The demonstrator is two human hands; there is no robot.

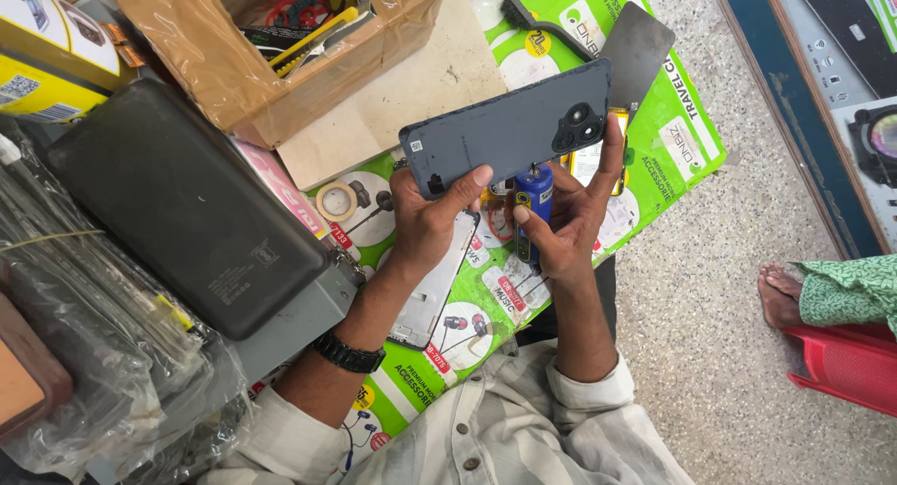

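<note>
Both my hands are closed around things above the bench (pixel 448 83): my left hand (pixel 425 219) grips the dark phone back cover (pixel 505 130), my right hand (pixel 565 228) a blue screwdriver (pixel 533 200) beneath it.

Dark slate phone, blue tool, bright green bench cover

The phone back (pixel 509 130) is a dark slate blue-grey with black camera rings, held by the left hand (pixel 425 219); the screwdriver (pixel 531 209) in the right hand (pixel 565 228) is bright blue. Beneath them the printed mat (pixel 677 139) is vivid green, patterned with white circles, red labels and yellow spots. The cardboard box (pixel 234 69) is tan-brown, a yellow tool showing inside it. The large case (pixel 182 205) is matt black, the wristwatch (pixel 348 354) black too. The shirt (pixel 523 438) is pale grey-white with faint stripes. The floor (pixel 710 298) is speckled grey, the plastic stool (pixel 846 363) red, and the cloth above it (pixel 850 289) green-patterned.
</note>
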